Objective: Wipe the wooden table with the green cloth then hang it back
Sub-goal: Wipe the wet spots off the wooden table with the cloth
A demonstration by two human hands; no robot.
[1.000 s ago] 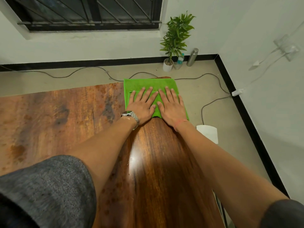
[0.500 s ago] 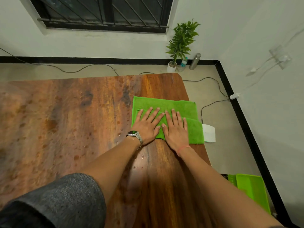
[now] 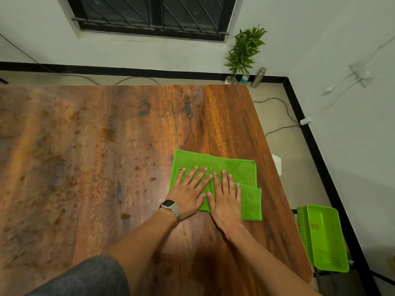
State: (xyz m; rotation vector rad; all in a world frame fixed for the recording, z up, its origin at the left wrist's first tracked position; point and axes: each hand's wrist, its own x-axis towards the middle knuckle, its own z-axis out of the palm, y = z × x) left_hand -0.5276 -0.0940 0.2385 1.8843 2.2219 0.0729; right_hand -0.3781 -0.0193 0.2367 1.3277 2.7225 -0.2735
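Note:
The green cloth [image 3: 224, 165] lies folded flat on the right part of the wooden table [image 3: 106, 146], close to the right edge. My left hand [image 3: 188, 193], with a metal watch on the wrist, presses flat on the cloth's left half, fingers spread. Beside it, touching, my right hand [image 3: 224, 199] presses flat on the cloth's middle. Neither hand grips the cloth. Wet streaks and droplets show on the wood left of the cloth, and the strip beyond the cloth looks shiny.
A green plastic basket [image 3: 322, 238] sits on the floor right of the table. A white object [image 3: 277, 164] peeks out past the table's right edge. A potted plant [image 3: 243, 50], a steel bottle [image 3: 257, 77] and cables [image 3: 282, 107] are by the far corner.
Both hands have slid the cloth from the table's far edge back toward me along the right side. The view has tilted so more of the table shows.

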